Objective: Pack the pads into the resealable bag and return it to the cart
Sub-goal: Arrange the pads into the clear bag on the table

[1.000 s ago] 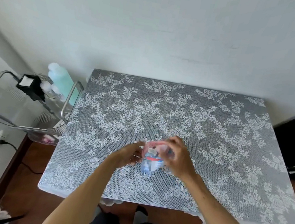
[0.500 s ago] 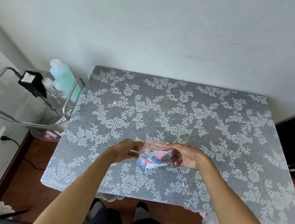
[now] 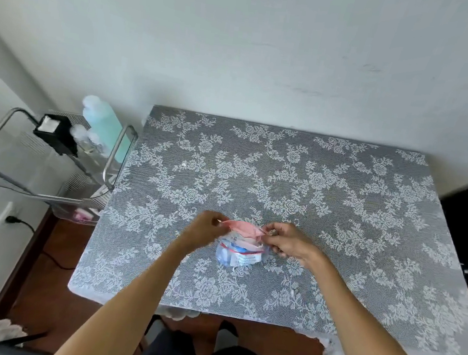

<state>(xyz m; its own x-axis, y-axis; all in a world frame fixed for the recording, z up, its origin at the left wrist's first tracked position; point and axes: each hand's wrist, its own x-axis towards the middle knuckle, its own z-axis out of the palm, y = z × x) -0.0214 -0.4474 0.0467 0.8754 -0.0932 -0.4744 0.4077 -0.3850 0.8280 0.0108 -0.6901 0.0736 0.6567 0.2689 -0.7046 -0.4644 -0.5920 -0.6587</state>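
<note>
Both hands, left hand (image 3: 206, 227) and right hand (image 3: 284, 241), pinched the bag (image 3: 240, 246) mouth between them; sealing it seemed next, then the cart (image 3: 52, 155).

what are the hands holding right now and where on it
Both hands, left and right, pinch the clear plastic resealable bag at opposite ends of its top edge.

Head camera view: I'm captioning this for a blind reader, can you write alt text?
Left hand and right hand pinch the top corners of a clear resealable bag on a lace-covered table; a metal cart stands left.
</note>
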